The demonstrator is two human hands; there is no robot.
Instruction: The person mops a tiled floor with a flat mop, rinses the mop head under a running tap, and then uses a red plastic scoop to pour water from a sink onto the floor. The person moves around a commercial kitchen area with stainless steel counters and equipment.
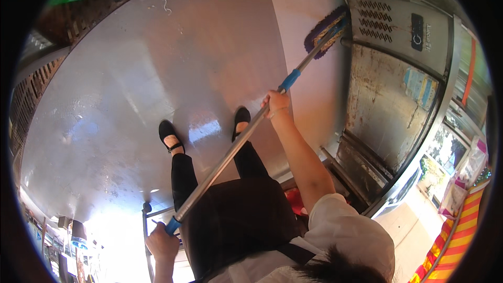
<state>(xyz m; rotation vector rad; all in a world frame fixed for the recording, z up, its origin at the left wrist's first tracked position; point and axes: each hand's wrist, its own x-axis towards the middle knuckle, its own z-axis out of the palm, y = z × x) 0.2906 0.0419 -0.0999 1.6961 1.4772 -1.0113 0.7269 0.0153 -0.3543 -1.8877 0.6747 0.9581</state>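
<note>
A long mop (220,165) with a silver pole and blue grips runs slantwise across the front of my body. At its lower end my left hand (163,241) is closed round the pole by the blue end grip. Farther up, my right hand (275,102) wraps the pole just below the blue collar (290,79). The purple and yellow mop head (326,31) lies on the floor at the upper right, close against a metal cabinet. Wet-looking shine covers parts of the grey floor (209,47).
The stained metal cabinet (390,94) with a vented panel (401,29) stands along the right. My black shoes (170,135) are planted on the floor below the pole. A dark metal rack (36,94) borders the left, and striped red and yellow cloth (456,241) hangs at lower right.
</note>
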